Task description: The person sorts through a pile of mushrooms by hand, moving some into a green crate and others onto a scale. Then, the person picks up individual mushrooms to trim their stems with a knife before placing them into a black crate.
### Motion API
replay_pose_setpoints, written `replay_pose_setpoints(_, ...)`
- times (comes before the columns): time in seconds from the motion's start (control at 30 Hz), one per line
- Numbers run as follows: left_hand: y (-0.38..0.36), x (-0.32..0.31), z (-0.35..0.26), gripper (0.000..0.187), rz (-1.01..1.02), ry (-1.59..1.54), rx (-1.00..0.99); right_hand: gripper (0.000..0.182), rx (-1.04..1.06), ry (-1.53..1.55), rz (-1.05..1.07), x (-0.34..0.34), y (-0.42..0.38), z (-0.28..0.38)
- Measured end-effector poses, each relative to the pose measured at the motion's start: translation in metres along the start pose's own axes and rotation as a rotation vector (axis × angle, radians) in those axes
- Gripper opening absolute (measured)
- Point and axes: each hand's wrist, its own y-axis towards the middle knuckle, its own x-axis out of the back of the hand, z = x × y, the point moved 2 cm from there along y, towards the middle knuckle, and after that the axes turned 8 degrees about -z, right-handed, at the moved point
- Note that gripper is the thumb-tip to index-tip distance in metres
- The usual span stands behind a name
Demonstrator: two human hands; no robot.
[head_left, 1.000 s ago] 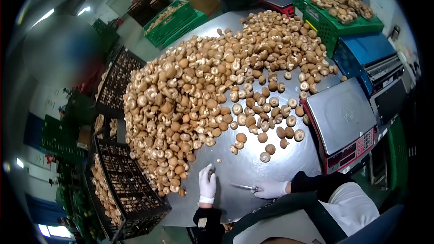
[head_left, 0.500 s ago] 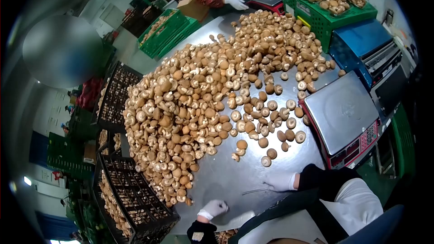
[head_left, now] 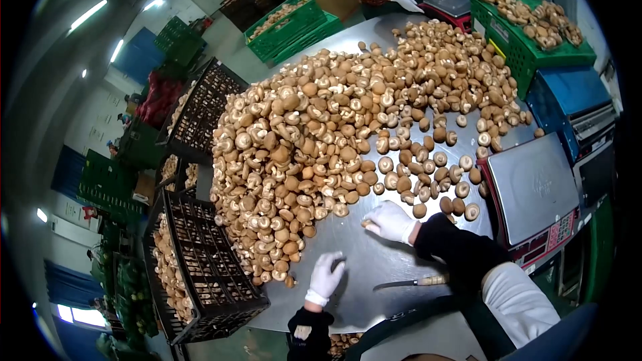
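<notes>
My right hand (head_left: 391,221), in a white glove, reaches over the metal table at the near edge of the loose mushrooms (head_left: 419,210). Its fingers are bent together around a mushroom (head_left: 366,224), of which only a small tan part shows at the fingertips. My left hand (head_left: 326,279), also gloved in white, is just above the table, thumb and fingers apart with nothing between them. A knife (head_left: 409,283) with a pale handle lies on the table below my right forearm. The large mushroom heap (head_left: 294,147) rises beyond both hands.
Black crates (head_left: 212,254) of mushrooms stand along the left edge. On the right are a red-framed scale (head_left: 533,187) and a blue machine (head_left: 572,97). A green crate (head_left: 528,47) holds bagged mushrooms. Across the table reaches a co-worker's gloved hand (head_left: 406,2).
My right hand has left the knife and moved forward to the loose mushrooms. My left hand has lifted and opened. The camera view has shifted, moving the scene rightward.
</notes>
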Motion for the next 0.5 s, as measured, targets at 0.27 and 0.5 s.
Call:
replay_pose_setpoints(0.27, 0.151, -0.036, 0.002, 0.029, -0.36, 0.175, -0.217, 0.034, -1.052, 1.943, 0.113, 0.026, -0.019, -0.042)
replay_pose_setpoints(0.5, 0.196, -0.058, 0.006, 0.056, -0.301, 0.571, -0.161, 0.019, -0.718, 1.006, 0.009, 0.027, 0.023, -0.07)
